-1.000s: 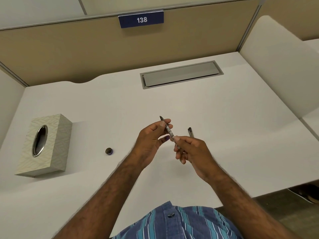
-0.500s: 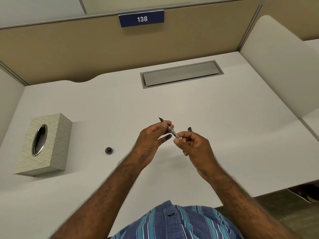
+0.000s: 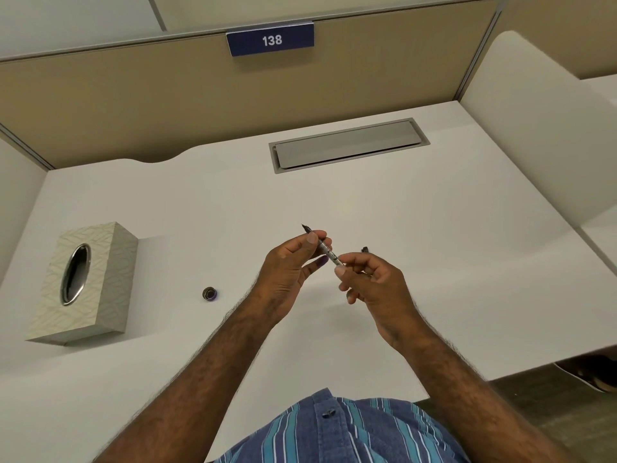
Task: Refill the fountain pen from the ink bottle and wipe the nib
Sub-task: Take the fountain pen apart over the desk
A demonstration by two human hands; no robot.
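A thin fountain pen section [image 3: 325,249] with a clear ink converter is held above the desk, its dark nib pointing up and to the left. My left hand [image 3: 290,272] pinches it near the nib end. My right hand [image 3: 370,284] grips its rear end between thumb and fingertips. A dark pen part [image 3: 365,249] pokes out just behind my right hand; most of it is hidden. A small round ink bottle [image 3: 210,293] stands open on the desk, left of my left forearm.
A patterned tissue box [image 3: 85,282] with an oval opening sits at the left on the white desk [image 3: 434,228]. A grey cable tray lid [image 3: 347,145] lies at the back. Beige partitions close the desk at the back and right.
My right hand slid up from the pen's lower end and curled its fingers around the rear tip, covering more of the dark part behind it. The left hand stays nearly still.
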